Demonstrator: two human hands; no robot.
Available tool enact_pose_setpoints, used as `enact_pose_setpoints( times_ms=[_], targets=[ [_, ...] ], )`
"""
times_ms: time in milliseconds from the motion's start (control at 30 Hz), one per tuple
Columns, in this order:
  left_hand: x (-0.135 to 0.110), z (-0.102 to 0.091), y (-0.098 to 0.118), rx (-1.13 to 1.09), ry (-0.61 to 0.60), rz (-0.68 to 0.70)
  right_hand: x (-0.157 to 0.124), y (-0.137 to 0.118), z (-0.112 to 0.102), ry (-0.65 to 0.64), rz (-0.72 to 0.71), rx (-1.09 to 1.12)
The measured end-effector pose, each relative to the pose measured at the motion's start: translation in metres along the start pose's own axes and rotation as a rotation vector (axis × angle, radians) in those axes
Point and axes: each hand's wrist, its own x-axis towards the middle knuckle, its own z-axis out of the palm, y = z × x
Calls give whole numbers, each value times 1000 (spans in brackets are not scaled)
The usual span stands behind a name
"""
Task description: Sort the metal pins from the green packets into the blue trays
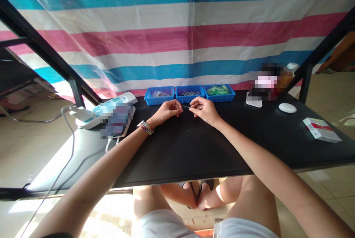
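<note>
Above the black table, my left hand (170,109) and my right hand (203,110) are close together, both with fingers pinched. A short thin dark rod-like piece (186,106) sticks out from my right fingertips toward the left ones. Whether my left fingers hold anything is hidden. Just behind the hands stand three blue trays in a row. Small clear plastic pieces lie in the left tray (158,101), small metal pieces in the middle tray (181,99), and green packets in the right tray (222,98).
A white power strip (127,98) with a plugged-in charger (81,114) and cable sits at left, beside a blurred device. On the right are a white oval object (287,108), a small box (321,130) and a bottle (291,71). A striped sheet (155,38) hangs behind the table (177,156).
</note>
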Motion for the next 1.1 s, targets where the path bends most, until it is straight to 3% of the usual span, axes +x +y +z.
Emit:
enact_pose_setpoints(
  times_ms=[200,300,433,500,667,900,1000,1100],
  targets=[
    [-1,1,3,25,-25,1,28,-30,-38,408,-203,-307],
    [-4,1,7,107,-11,18,50,-26,-40,482,-251,-412],
    [-8,0,11,222,26,28,60,-7,-23,267,-178,-658],
    [-8,0,11,236,28,20,53,1,-15,247,-174,-710],
    [-6,-2,5,134,87,10,22,4,-9,193,-270,-677],
    [-5,1,7,-95,78,61,-40,-10,-20,-97,-295,-612],
    [-5,-6,23,171,171,165,-66,-11,-27,-111,-268,-586],
    [-5,-25,41,740,339,276,-80,-11,-30,-89,-230,-615]
  ],
)
